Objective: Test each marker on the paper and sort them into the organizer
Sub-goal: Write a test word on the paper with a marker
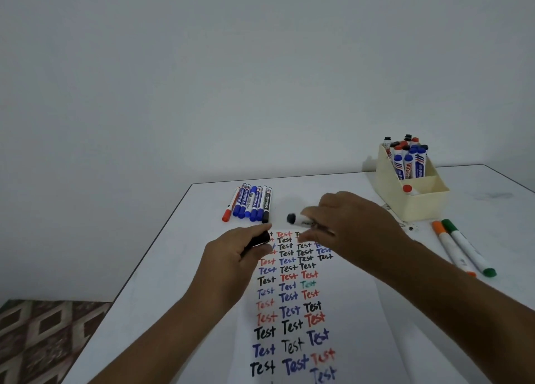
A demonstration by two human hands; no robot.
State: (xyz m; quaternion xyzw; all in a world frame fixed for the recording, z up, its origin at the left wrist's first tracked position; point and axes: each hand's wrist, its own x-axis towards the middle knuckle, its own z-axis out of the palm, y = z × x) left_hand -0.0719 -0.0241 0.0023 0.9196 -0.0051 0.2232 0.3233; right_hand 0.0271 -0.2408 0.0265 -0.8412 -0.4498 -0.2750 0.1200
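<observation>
My right hand (356, 227) grips a white marker (301, 220) with a black tip end pointing left, held above the top of the paper. My left hand (231, 259) pinches a black cap (259, 240) just left of it. The white paper (292, 311) lies between my arms, covered with rows of the word "Test" in black, red, blue and green. A row of several markers (250, 202) lies at the table's far edge. The cream organizer (417, 204) stands at the right, its back compartment full of upright markers (406, 157).
An orange marker (450, 246) and a green marker (467, 247) lie on the white table (173, 267) in front of the organizer. A red-ended marker (408, 189) sits in the organizer's front compartment. A patterned rug (43, 340) covers the floor at left.
</observation>
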